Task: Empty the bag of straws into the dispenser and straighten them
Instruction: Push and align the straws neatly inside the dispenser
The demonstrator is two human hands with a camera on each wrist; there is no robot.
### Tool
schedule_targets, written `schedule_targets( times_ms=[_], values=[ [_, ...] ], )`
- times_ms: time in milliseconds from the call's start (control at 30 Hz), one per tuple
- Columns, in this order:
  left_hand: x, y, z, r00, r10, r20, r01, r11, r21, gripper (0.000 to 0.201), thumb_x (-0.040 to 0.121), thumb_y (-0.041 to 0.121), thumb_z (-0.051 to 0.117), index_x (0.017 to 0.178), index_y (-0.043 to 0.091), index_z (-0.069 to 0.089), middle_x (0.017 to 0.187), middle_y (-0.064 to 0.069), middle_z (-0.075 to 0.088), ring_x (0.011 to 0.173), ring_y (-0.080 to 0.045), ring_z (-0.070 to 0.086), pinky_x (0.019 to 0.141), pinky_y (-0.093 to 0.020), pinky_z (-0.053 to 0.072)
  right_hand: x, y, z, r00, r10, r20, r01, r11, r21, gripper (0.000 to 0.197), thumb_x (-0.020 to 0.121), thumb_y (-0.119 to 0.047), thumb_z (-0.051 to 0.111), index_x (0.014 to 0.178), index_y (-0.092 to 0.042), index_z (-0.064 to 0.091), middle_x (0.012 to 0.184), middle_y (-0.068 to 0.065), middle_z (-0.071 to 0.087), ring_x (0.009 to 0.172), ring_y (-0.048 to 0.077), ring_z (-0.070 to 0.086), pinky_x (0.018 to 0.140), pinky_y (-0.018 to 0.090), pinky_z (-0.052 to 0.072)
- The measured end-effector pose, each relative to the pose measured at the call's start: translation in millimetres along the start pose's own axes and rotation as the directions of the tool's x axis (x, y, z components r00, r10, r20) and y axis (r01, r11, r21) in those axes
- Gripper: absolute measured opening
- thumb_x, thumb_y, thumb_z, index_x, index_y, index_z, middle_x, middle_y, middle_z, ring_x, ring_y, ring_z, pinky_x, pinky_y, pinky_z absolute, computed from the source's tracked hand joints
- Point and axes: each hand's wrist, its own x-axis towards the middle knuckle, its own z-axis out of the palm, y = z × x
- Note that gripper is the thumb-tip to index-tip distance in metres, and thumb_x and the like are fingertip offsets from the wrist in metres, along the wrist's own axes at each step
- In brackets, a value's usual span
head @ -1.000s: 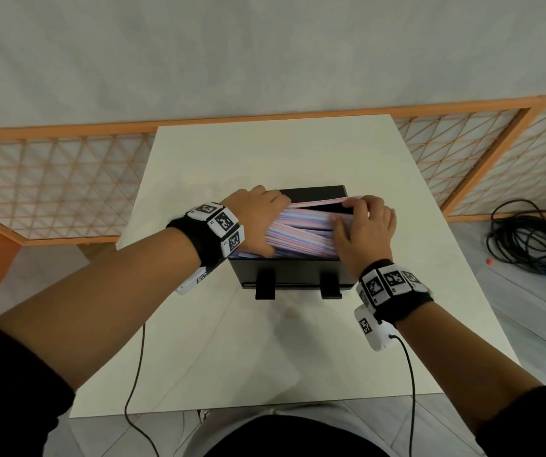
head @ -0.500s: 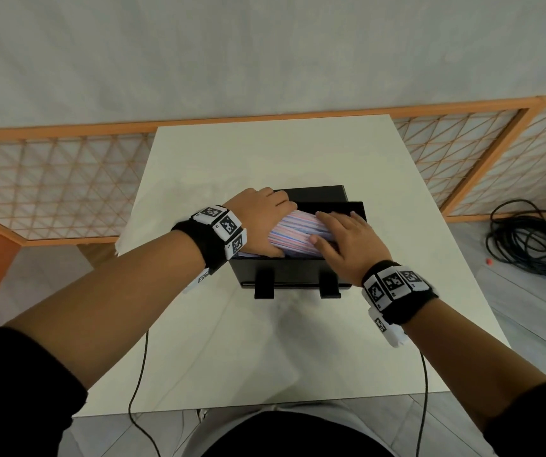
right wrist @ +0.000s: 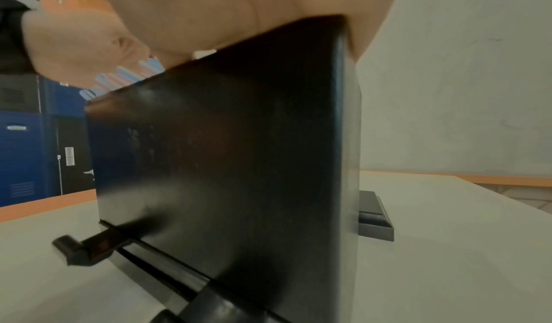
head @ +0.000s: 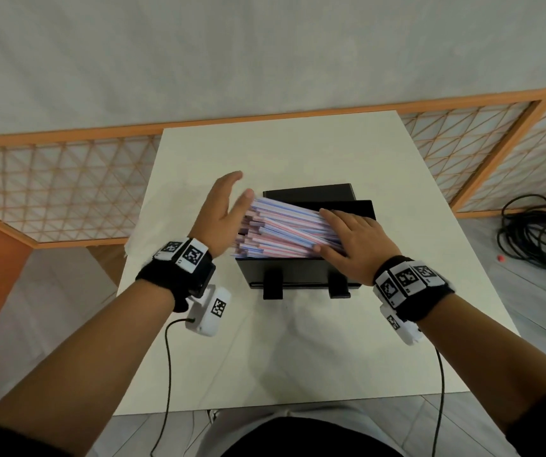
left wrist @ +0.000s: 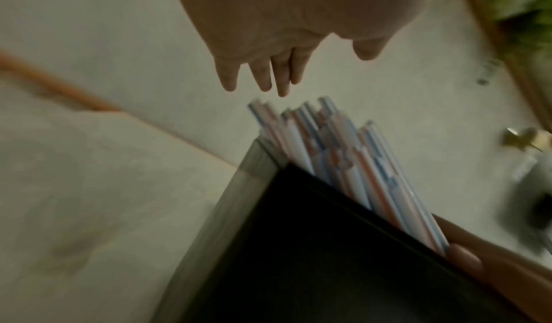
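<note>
A black box dispenser (head: 294, 272) stands mid-table, filled with pink, white and blue striped straws (head: 284, 225). The bundle lies tilted, its left ends sticking up over the dispenser's left rim (left wrist: 313, 125). My right hand (head: 350, 239) lies flat on the right part of the straws, fingers straight, pressing them down. My left hand (head: 225, 209) is held open and upright just left of the straw ends, palm toward them; in the left wrist view its fingers (left wrist: 262, 75) hover a little off the tips. The dispenser's front wall (right wrist: 227, 153) fills the right wrist view.
The dispenser's black lid (head: 311, 192) lies on the white table (head: 265, 357) behind it. A clear bag edge (head: 133, 239) hangs at the table's left side. An orange lattice fence (head: 50, 189) surrounds the table; coiled black cable (head: 538, 235) lies on the floor at right.
My left hand has come off the straws and swung out to the left, opening flat beside their ends. The straws' left ends have risen above the rim. The right hand stays pressing.
</note>
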Motion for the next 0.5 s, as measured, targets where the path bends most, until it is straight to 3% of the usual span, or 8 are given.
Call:
schedule_targets(
  times_ms=[100,200,267,333,367,433,500],
  values=[
    [2,-3,20,0.969,-0.228,0.098,0.244,0.947,-0.210,0.053,0.100,0.048,0.026,0.143,0.017,0.034,0.152,-0.007,0.032,0.140,-0.019,0.030,0.112,-0.024,0.020,0,-2,-2,1.000,0.004,0.021,-0.004,1.000,-0.001,0.093,0.074,-0.075,0.007,0.149,-0.020,0.014,0.151,0.002,0.034,0.137,0.021,0.034,0.113,0.036,0.024],
    [-1,1,43,0.969,-0.192,0.158,0.216,0.964,-0.156,0.062,0.097,0.056,0.021,0.140,0.014,0.035,0.148,-0.010,0.034,0.142,-0.021,0.024,0.117,-0.036,0.018,-2,-1,-4,0.999,0.013,0.034,-0.013,1.000,0.000,0.097,0.072,-0.078,0.006,0.149,-0.020,0.013,0.152,0.001,0.032,0.138,0.020,0.032,0.114,0.036,0.022],
    [0,-1,47,0.973,-0.218,0.078,0.231,0.938,-0.257,0.057,0.094,0.059,0.021,0.129,0.018,0.039,0.124,-0.007,0.049,0.118,-0.019,0.048,0.104,-0.036,0.037,-3,-1,-6,0.999,0.019,0.048,-0.020,1.000,0.005,0.094,0.073,-0.075,0.008,0.149,-0.020,0.014,0.152,0.001,0.031,0.139,0.020,0.030,0.114,0.036,0.021],
    [0,1,45,0.961,-0.268,0.071,0.277,0.918,-0.282,0.051,0.094,0.059,0.020,0.117,0.017,0.040,0.103,-0.007,0.051,0.089,-0.016,0.055,0.085,-0.034,0.045,-2,-2,-7,0.998,0.028,0.057,-0.029,0.999,0.020,0.095,0.071,-0.075,0.011,0.149,-0.021,0.016,0.152,0.001,0.032,0.139,0.020,0.031,0.114,0.036,0.022],
    [1,2,44,0.954,-0.282,0.106,0.300,0.919,-0.257,0.065,0.090,0.064,0.019,0.119,0.010,0.039,0.108,-0.015,0.052,0.095,-0.022,0.057,0.087,-0.037,0.046,-1,-2,-8,0.997,0.036,0.064,-0.039,0.998,0.041,0.096,0.071,-0.077,0.016,0.149,-0.021,0.017,0.152,0.001,0.032,0.139,0.020,0.031,0.113,0.036,0.022],
    [3,0,41,0.953,-0.249,0.170,0.276,0.947,-0.162,0.085,0.086,0.069,0.019,0.136,0.000,0.027,0.139,-0.027,0.036,0.124,-0.035,0.045,0.103,-0.044,0.040,2,-2,-15,0.991,0.064,0.114,-0.080,0.986,0.144,0.095,0.074,-0.075,0.037,0.149,-0.021,0.016,0.151,0.004,0.032,0.139,0.022,0.030,0.114,0.036,0.023],
    [3,5,31,0.969,-0.208,0.132,0.222,0.970,-0.099,0.075,0.095,0.058,0.025,0.149,0.007,0.013,0.157,-0.014,0.016,0.143,-0.027,0.023,0.114,-0.034,0.023,6,2,-30,0.973,0.088,0.213,-0.143,0.956,0.256,0.092,0.079,-0.054,0.061,0.149,-0.020,0.013,0.152,0.007,0.029,0.139,0.024,0.029,0.113,0.035,0.026]
  ],
)
